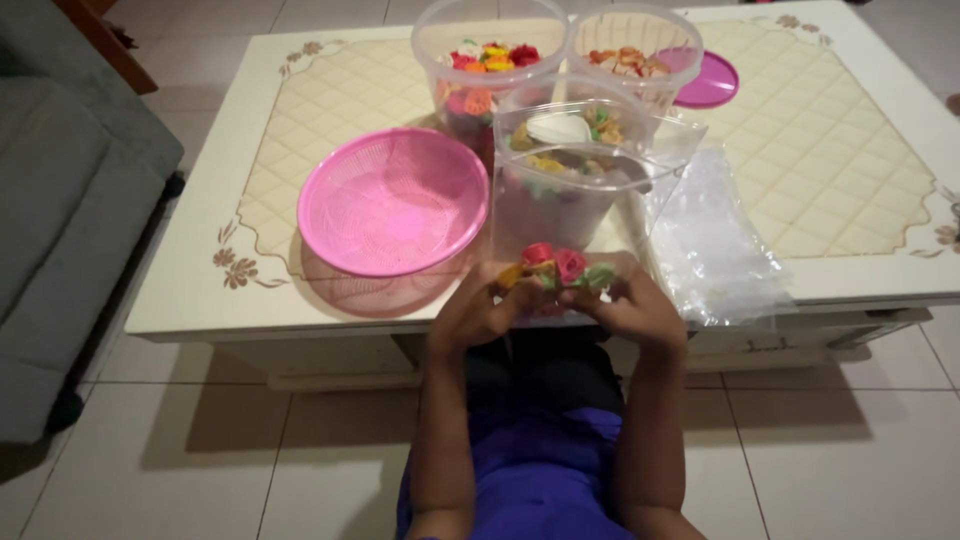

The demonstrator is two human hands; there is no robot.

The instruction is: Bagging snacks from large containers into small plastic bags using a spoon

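Observation:
Both my hands hold the bottom of a clear plastic zip bag (585, 170) at the table's front edge. Several coloured flower-shaped pieces (558, 265), red, yellow and green, sit at the bottom of the bag between my fingers. My left hand (478, 308) grips the bag's lower left corner, and my right hand (630, 305) grips its lower right. The bag's open mouth stands up in front of a clear tub (570, 150) that holds more coloured pieces and a white scoop.
An empty pink basket (393, 200) lies left of the bag. Two more clear tubs (487, 60) (630, 55) of coloured pieces stand at the back with a pink lid (710, 80). A pile of clear bags (715, 240) lies at right. A grey sofa (60, 200) stands at left.

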